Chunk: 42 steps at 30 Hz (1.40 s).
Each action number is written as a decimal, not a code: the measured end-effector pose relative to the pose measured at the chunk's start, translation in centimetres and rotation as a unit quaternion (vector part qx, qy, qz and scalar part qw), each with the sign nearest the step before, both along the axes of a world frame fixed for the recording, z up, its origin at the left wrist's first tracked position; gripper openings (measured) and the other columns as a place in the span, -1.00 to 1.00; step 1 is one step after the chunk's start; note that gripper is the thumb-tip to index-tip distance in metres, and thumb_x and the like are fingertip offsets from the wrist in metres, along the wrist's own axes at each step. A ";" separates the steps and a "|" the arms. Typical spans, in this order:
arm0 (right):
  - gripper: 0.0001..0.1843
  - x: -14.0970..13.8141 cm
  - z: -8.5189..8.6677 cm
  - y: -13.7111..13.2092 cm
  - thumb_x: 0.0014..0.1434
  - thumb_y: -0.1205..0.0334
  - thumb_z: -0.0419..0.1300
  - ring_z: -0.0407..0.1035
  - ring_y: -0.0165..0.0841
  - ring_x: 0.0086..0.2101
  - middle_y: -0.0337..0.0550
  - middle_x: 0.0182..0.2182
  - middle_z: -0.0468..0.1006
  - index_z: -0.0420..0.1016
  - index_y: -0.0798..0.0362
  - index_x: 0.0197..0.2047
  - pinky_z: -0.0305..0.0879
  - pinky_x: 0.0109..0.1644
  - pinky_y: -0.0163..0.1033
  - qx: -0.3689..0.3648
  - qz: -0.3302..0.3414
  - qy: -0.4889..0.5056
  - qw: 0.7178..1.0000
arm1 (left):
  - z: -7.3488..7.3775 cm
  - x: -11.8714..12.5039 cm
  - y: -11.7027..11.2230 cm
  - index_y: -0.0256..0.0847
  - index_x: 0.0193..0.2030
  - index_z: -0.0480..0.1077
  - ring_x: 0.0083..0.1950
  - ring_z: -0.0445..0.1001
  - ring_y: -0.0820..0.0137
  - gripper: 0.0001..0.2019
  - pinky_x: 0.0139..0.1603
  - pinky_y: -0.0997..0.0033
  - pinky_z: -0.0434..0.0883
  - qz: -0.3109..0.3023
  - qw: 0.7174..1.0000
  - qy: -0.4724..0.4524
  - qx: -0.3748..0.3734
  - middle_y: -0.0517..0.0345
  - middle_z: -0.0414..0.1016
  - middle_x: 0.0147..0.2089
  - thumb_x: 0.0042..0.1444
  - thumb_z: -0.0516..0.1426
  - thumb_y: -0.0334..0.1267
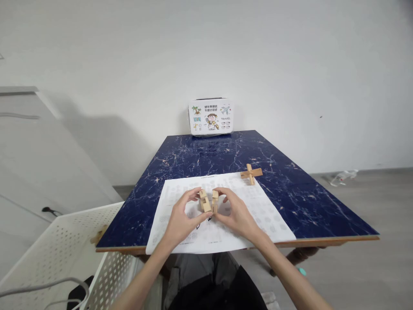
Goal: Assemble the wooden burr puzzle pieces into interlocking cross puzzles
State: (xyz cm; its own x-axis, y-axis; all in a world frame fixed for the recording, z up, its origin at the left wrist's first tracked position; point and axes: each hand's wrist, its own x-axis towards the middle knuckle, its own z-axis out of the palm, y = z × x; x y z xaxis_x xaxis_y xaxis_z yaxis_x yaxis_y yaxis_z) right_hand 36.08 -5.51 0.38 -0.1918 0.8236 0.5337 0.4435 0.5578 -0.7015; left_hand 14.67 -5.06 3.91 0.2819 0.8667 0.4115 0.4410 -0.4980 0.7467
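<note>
My left hand [183, 217] pinches a small notched wooden block [204, 201] between thumb and fingers. My right hand [236, 213] pinches a second notched wooden block [215, 200] right beside the first; the two blocks are close together, almost touching. Both hands hover just above a white printed sheet [258, 215] lying on the dark blue marbled table [290, 193]. A wooden cross-shaped assembly [251, 173] lies at the sheet's far right corner, apart from both hands.
A white box with cartoon travel pictures [211, 116] stands at the table's far edge against the wall. A white perforated basket [58, 258] with a grey cable sits on the floor at the left. A clear plastic bottle [343, 176] lies by the right wall.
</note>
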 end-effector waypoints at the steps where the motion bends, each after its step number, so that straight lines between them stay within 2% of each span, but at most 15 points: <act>1: -0.36 0.0 0.1 0.0 0.19 0.26 0.30 0.42 -0.08 0.11 0.03 0.16 0.48 0.25 -0.09 0.31 0.43 0.07 0.00 0.010 0.002 0.004 1.000 | -0.1 0.5 -0.1 0.01 0.31 0.30 0.15 0.52 0.16 -0.32 0.24 0.03 0.47 0.004 1.000 -0.017 -0.004 0.01 0.47 0.26 0.08 0.40 -0.13; 5: -0.38 0.0 0.4 -0.2 0.20 0.30 0.25 0.41 -0.08 0.10 0.04 0.16 0.46 0.24 -0.09 0.31 0.44 0.04 -0.02 0.033 -0.001 0.015 0.999 | -0.4 2.4 -0.3 0.00 0.32 0.29 0.19 0.50 0.16 -0.31 0.26 0.05 0.46 0.034 0.998 -0.052 -0.001 0.03 0.45 0.24 0.05 0.41 -0.18; 11: -0.31 -0.1 0.1 0.0 0.12 0.42 0.21 0.37 -0.08 0.14 0.04 0.16 0.43 0.24 -0.08 0.31 0.44 0.11 0.01 0.064 -0.013 0.028 0.997 | 0.0 4.8 -0.6 -0.07 0.14 0.41 0.11 0.52 0.14 -0.46 0.17 0.05 0.49 0.084 0.995 -0.056 0.019 0.03 0.46 0.12 0.01 0.41 -0.24; 14: -0.28 -0.2 -0.1 0.1 0.07 0.49 0.17 0.35 -0.10 0.18 0.04 0.18 0.40 0.24 -0.07 0.30 0.41 0.18 0.02 0.077 -0.023 0.033 0.996 | 0.1 5.6 -0.6 -0.10 0.07 0.42 0.07 0.53 0.15 -0.48 0.14 0.05 0.49 0.103 0.993 -0.060 0.011 0.04 0.47 0.06 -0.05 0.42 -0.26; 18: -0.31 -0.4 0.0 -0.1 0.03 0.51 0.17 0.38 -0.10 0.16 0.05 0.15 0.41 0.28 -0.06 0.24 0.42 0.18 0.03 0.081 -0.049 0.031 0.995 | 0.0 6.4 -0.7 -0.12 0.05 0.38 0.07 0.55 0.14 -0.48 0.13 0.07 0.48 0.120 0.989 -0.081 -0.022 0.01 0.52 0.06 -0.06 0.41 -0.26; 23: -0.32 -0.4 0.4 -0.4 -0.02 0.50 0.20 0.45 -0.10 0.08 0.02 0.07 0.48 0.33 -0.06 0.19 0.46 0.13 -0.01 0.067 -0.038 0.041 0.996 | -0.3 7.1 -0.7 -0.11 0.10 0.33 -0.11 0.63 0.21 -0.50 -0.09 0.23 0.53 0.094 0.989 -0.061 -0.099 0.08 0.62 -0.09 0.04 0.35 -0.23; 25: -0.31 -0.4 0.5 -0.5 -0.01 0.50 0.21 0.44 -0.08 0.08 0.01 0.07 0.48 0.32 -0.06 0.20 0.45 0.15 0.02 0.065 -0.040 0.041 0.996 | -0.3 7.1 -0.7 -0.11 0.11 0.34 -0.13 0.63 0.21 -0.54 -0.12 0.25 0.51 0.081 0.991 -0.032 -0.103 0.10 0.63 -0.12 0.09 0.33 -0.20; 28: -0.33 -0.3 0.5 -0.5 0.06 0.45 0.24 0.40 -0.07 0.14 0.02 0.11 0.47 0.29 -0.07 0.24 0.41 0.20 0.05 0.070 -0.038 0.036 0.996 | 0.2 6.6 -0.7 -0.11 0.06 0.35 -0.14 0.63 0.21 -0.73 -0.13 0.26 0.48 0.030 0.995 0.001 -0.095 0.10 0.63 -0.14 0.30 0.17 -0.10; 30: -0.36 -0.3 0.5 -0.5 0.11 0.42 0.27 0.39 -0.08 0.15 0.02 0.12 0.47 0.29 -0.07 0.25 0.41 0.21 0.05 0.077 -0.032 0.035 0.996 | 0.7 6.0 -0.7 -0.12 0.06 0.35 -0.12 0.62 0.20 -0.76 -0.12 0.25 0.47 -0.002 0.996 0.015 -0.090 0.07 0.63 -0.11 0.37 0.09 -0.08; 33: -0.40 -0.3 0.6 -0.6 0.17 0.34 0.29 0.39 -0.08 0.15 0.03 0.13 0.47 0.29 -0.08 0.25 0.39 0.22 0.08 0.085 -0.024 0.037 0.995 | 1.8 5.1 -0.5 -0.12 0.09 0.36 -0.09 0.61 0.19 -0.74 -0.07 0.25 0.46 -0.037 0.993 0.032 -0.106 0.06 0.63 -0.10 0.38 0.09 -0.06; 36: -0.43 -0.2 0.7 -0.7 0.21 0.27 0.31 0.40 -0.07 0.13 0.03 0.12 0.49 0.29 -0.10 0.25 0.39 0.21 0.10 0.087 -0.015 0.037 0.995 | 2.5 4.2 -0.3 -0.11 0.04 0.39 -0.16 0.59 0.25 -0.74 -0.11 0.30 0.45 -0.087 0.985 0.032 -0.144 0.13 0.61 -0.20 0.40 0.05 -0.03; 42: -0.41 -0.2 0.8 -1.0 0.21 0.27 0.33 0.42 -0.07 0.08 0.01 0.10 0.51 0.29 -0.11 0.27 0.41 0.17 0.08 0.090 -0.018 0.033 0.995 | 2.5 4.0 0.1 -0.13 -0.08 0.40 -0.27 0.54 0.31 -0.74 -0.20 0.35 0.46 -0.106 0.977 -0.014 -0.183 0.18 0.55 -0.29 0.36 0.09 0.01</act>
